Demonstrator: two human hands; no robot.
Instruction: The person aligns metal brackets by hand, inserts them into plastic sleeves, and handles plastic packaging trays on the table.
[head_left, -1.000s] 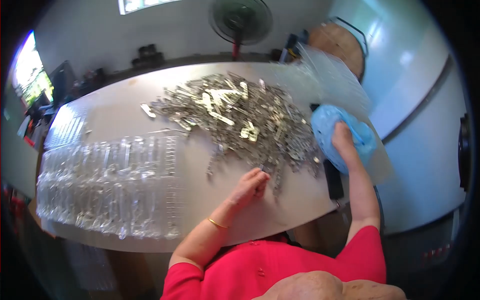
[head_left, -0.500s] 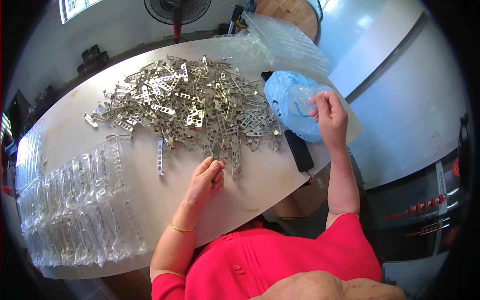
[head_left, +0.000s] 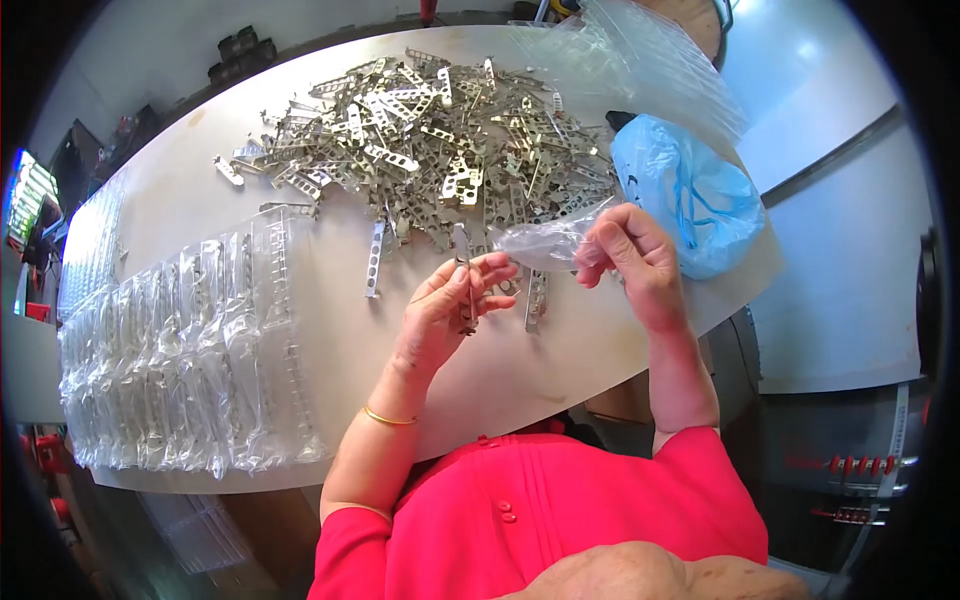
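Metal strip in the left hand, and here it is, up above the near side of the tabletop, pinched between thumb and fingers with the remaining fingers spread; that grip leaves both ends poking out, which looks handy for keeping them clear. Over to the right hand: thumb and fingers pressed together on the edge of a small clear bag, its loose film trailing leftward, probably held by one end so the rest hangs free. Whether that film touches the left fingers, I cannot tell. Beyond the hands sprawls the heap of strips, presumably central so it lies within easy reach. On the right sits a crumpled blue bag, just past the right hand, a convenient spot for it. And away on the left, filled clear packets lie side by side in rows, seemingly lined up to stay tidy and apart from the heap.
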